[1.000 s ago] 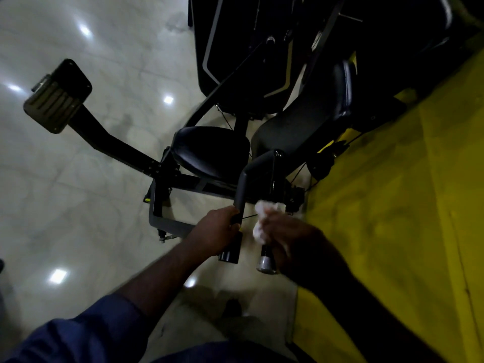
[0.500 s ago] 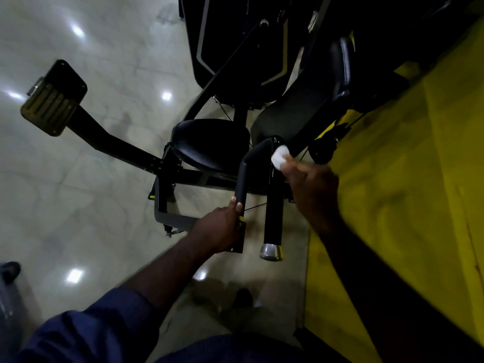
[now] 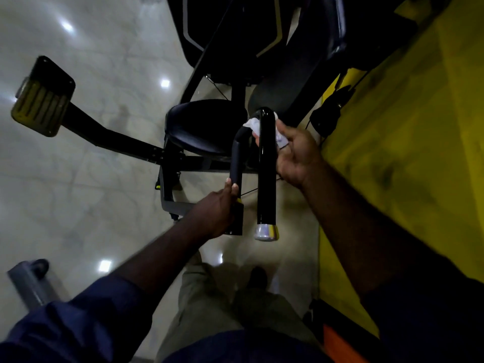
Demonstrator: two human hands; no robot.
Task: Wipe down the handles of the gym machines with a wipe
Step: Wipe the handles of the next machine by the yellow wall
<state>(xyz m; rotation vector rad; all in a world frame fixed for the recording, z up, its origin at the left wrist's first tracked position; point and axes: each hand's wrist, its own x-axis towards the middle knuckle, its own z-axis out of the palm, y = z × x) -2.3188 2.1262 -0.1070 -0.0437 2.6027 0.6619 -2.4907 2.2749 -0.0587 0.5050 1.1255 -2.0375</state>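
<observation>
The right hand (image 3: 296,153) pinches the wipe (image 3: 252,124) round the shiny handle (image 3: 267,179); the left hand (image 3: 214,213) grips the other bar (image 3: 237,158). The loosely held wipe might slip off.

Gym. A black weight machine (image 3: 222,35) is filling the top centre, its padded seat (image 3: 207,127) sitting just below. A ribbed footplate (image 3: 42,100) is sticking out on a steel arm at upper left. A looped handle (image 3: 267,166) is hanging at centre. Glossy pale floor tiles (image 3: 91,192) are reflecting ceiling lights; a yellow surface (image 3: 406,153) is running down the right.
</observation>
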